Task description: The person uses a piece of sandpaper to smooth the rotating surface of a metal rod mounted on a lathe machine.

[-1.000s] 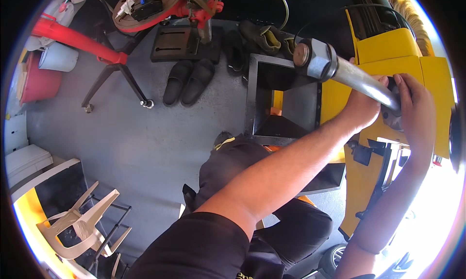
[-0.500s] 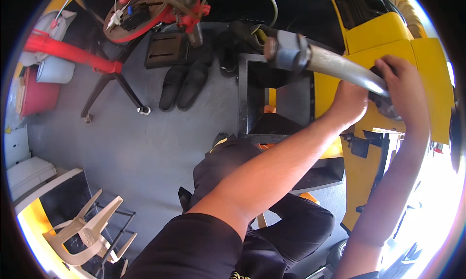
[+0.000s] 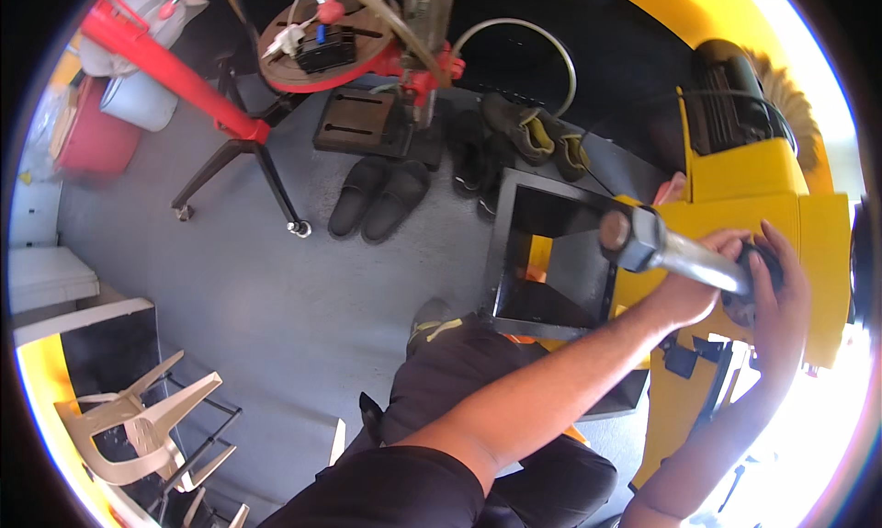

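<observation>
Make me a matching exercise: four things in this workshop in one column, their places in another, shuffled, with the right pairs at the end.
Things
1. metal rod with a hex nut
2. black slippers
3. pale blue bucket
4. beige chair

Places
A. beside the dark pink tub
B. one end between the left hand and right hand
C. toward the picture's lower left
D. side by side on the grey floor

Pairs: 1-B, 2-D, 3-A, 4-C

harsh glare whites out the lower right (edges bow, darkening).
</observation>
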### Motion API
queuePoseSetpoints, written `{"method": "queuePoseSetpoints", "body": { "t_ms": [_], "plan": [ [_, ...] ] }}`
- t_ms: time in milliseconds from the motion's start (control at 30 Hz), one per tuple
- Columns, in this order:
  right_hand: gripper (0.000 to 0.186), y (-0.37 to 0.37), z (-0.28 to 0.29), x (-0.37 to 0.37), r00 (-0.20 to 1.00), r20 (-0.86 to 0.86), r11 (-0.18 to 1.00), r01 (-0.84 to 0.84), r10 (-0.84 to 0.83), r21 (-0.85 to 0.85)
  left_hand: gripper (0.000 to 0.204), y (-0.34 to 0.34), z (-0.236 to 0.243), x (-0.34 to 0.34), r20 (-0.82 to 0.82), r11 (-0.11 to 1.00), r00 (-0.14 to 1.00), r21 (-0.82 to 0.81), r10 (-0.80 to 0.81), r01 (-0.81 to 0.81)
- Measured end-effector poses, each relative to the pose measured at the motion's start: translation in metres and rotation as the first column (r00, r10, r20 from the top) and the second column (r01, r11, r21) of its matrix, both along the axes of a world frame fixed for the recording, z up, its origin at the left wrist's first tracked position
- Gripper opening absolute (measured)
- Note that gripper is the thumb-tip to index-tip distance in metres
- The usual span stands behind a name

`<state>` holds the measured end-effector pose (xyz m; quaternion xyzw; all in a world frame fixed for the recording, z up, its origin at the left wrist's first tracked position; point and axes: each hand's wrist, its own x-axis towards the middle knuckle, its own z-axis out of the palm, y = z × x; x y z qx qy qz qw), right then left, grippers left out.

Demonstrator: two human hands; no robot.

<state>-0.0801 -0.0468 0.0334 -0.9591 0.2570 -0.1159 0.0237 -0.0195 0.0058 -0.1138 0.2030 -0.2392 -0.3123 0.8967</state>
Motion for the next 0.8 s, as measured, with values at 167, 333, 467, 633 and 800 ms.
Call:
{"method": "queuePoseSetpoints", "body": {
  "t_ms": [167, 333, 467, 633, 800],
  "plan": [
    [0.026, -0.013, 0.007, 0.006, 0.988, -0.114, 0.992, -0.089, 0.099, 0.088, 0.035, -0.001, -0.003, 0.003, -0.025, 1.000, 1.000, -0.014, 0.018, -0.018],
    [0.028, -0.042, 0.006, 0.024, 0.908, -0.303, 0.955, -0.297, 0.288, 0.019, 0.031, -0.001, -0.013, -0.017, 0.080, 0.910, 0.990, 0.391, 0.113, -0.136],
    [0.024, -0.050, -0.004, 0.001, 0.848, -0.271, 0.828, -0.515, 0.454, -0.223, 0.030, 0.000, -0.005, -0.006, -0.108, 1.000, 0.994, 0.028, 0.012, -0.009],
    [0.024, -0.066, -0.013, -0.019, 0.856, -0.072, 0.803, -0.507, 0.512, -0.313, 0.027, 0.001, 0.005, -0.007, -0.105, 1.000, 0.994, 0.001, -0.009, 0.010],
    [0.027, -0.007, 0.005, 0.035, 0.823, -0.517, 0.901, -0.384, 0.236, -0.200, 0.028, -0.004, -0.024, -0.020, 0.089, 0.896, 0.958, 0.338, 0.274, -0.288]
  ]
}}
